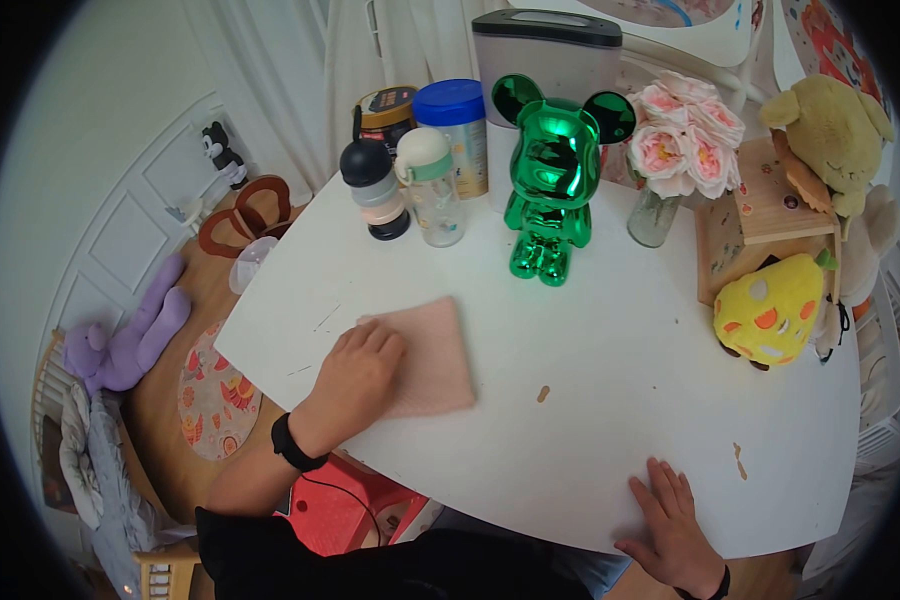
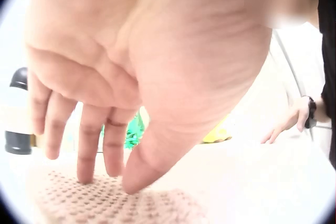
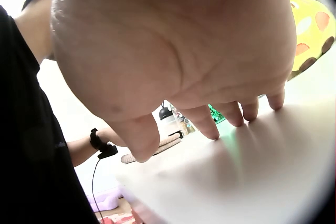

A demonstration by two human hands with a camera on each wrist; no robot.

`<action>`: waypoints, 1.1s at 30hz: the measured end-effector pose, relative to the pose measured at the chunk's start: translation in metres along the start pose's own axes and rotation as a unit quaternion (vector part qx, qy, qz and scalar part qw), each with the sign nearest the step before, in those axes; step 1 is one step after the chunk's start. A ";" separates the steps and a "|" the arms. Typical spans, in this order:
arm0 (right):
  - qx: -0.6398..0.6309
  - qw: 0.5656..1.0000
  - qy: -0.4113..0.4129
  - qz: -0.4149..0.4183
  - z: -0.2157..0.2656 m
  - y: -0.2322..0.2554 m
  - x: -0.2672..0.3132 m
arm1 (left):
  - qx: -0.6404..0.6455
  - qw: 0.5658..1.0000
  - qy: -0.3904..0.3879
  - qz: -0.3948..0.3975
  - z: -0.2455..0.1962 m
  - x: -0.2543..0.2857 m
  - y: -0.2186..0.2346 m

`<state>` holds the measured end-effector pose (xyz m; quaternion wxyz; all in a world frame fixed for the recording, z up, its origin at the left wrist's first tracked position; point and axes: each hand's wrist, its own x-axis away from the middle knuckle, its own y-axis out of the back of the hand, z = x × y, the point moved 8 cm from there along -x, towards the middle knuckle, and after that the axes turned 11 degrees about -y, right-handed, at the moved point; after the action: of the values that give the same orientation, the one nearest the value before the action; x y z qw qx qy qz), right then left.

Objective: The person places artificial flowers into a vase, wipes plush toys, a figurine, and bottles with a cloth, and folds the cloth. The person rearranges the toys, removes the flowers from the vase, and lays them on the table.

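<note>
A folded pink cloth [image 1: 435, 360] with a waffle-like texture lies on the white table, left of its middle. My left hand [image 1: 360, 375] is over the cloth's left part; in the left wrist view the fingers of this hand [image 2: 152, 66] point down, with fingertips at the cloth [image 2: 105, 200], not curled round it. Near the table's front edge at the right, my right hand [image 1: 670, 525] rests with its fingers spread. The right wrist view has this hand [image 3: 178, 50] with its fingertips on the tabletop [image 3: 236, 171], holding nothing.
A shiny green bear figure [image 1: 555, 170] stands at the back, with a black-capped bottle [image 1: 375, 190], a white-capped bottle [image 1: 432, 190] and tubs to its left. Pink flowers [image 1: 685, 135], a wooden box [image 1: 770, 215] and a yellow plush [image 1: 770, 310] are on the right.
</note>
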<state>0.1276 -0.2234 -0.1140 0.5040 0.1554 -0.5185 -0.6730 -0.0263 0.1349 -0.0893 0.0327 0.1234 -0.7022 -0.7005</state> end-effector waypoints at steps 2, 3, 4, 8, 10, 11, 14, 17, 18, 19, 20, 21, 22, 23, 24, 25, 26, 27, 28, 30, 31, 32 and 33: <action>-0.011 0.999 0.007 -0.030 0.005 -0.008 0.005 | 0.041 0.997 0.058 0.011 -0.001 0.009 0.004; -0.022 0.998 0.006 -0.060 0.006 -0.008 0.007 | 0.087 0.990 0.110 0.021 0.001 0.015 0.003; -0.022 0.998 0.009 -0.060 0.008 -0.012 0.008 | 0.085 0.990 0.112 0.021 -0.002 0.017 0.001; -0.031 0.997 -0.004 -0.070 0.002 -0.021 0.010 | 0.028 0.995 0.083 0.043 0.009 0.023 -0.017; -0.035 0.996 -0.001 -0.081 0.000 -0.022 0.013 | -0.004 0.997 0.054 0.050 0.034 0.027 -0.020; -0.039 0.996 -0.001 -0.084 -0.001 -0.022 0.014 | -0.058 0.997 0.029 0.049 0.048 0.029 -0.016; -0.044 0.995 0.005 -0.093 -0.001 -0.022 0.016 | -0.058 0.998 0.026 0.030 0.106 0.031 -0.009; -0.040 0.994 0.002 -0.106 0.001 -0.018 0.012 | 0.036 0.993 0.111 0.004 0.140 0.038 -0.006; -0.035 0.993 -0.003 -0.109 0.001 -0.015 0.011 | 0.076 0.981 0.177 0.000 0.149 0.035 -0.013; -0.036 0.991 -0.029 -0.125 -0.003 -0.011 0.011 | 0.065 0.982 0.173 -0.040 0.137 0.030 -0.007; -0.051 0.991 -0.024 -0.123 -0.001 -0.010 0.012 | 0.057 0.981 0.166 -0.081 0.125 0.030 0.001; -0.064 0.990 -0.017 -0.122 -0.001 -0.010 0.013 | 0.034 0.982 0.175 -0.056 0.126 0.030 -0.005; -0.064 0.988 -0.042 -0.136 -0.008 -0.009 0.014 | 0.009 0.982 0.188 -0.032 0.135 0.033 -0.015; -0.048 0.990 -0.019 -0.131 -0.009 -0.011 0.014 | -0.019 0.978 0.210 -0.004 0.150 0.041 -0.030; -0.032 0.992 0.005 -0.125 -0.008 -0.015 0.014 | -0.050 0.971 0.234 0.024 0.162 0.046 -0.040; -0.057 0.988 0.002 -0.143 -0.010 -0.015 0.015 | -0.045 0.966 0.254 0.033 0.172 0.048 -0.048; -0.060 0.986 -0.014 -0.152 -0.013 -0.016 0.016 | -0.044 0.960 0.274 0.044 0.178 0.050 -0.049; -0.063 0.987 -0.001 -0.148 -0.012 -0.017 0.016 | -0.043 0.964 0.259 0.042 0.184 0.051 -0.052; -0.064 0.987 0.014 -0.147 -0.011 -0.017 0.016 | -0.025 0.963 0.262 0.064 0.193 0.054 -0.059; -0.061 0.986 0.013 -0.156 -0.015 -0.019 0.018 | -0.007 0.962 0.260 0.078 0.188 0.051 -0.065; -0.059 0.986 0.022 -0.153 -0.014 -0.021 0.018 | 0.000 0.952 0.293 0.086 0.179 0.052 -0.066; -0.059 0.985 0.021 -0.162 -0.016 -0.021 0.019 | 0.006 0.940 0.327 0.093 0.176 0.055 -0.065; -0.056 0.985 0.024 -0.160 -0.016 -0.023 0.019 | 0.039 0.936 0.333 0.111 0.178 0.056 -0.067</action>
<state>0.1191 -0.2488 -0.1338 0.4101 0.2241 -0.4363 -0.7689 -0.1108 0.2970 -0.1655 0.3368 0.2721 -0.6869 -0.5836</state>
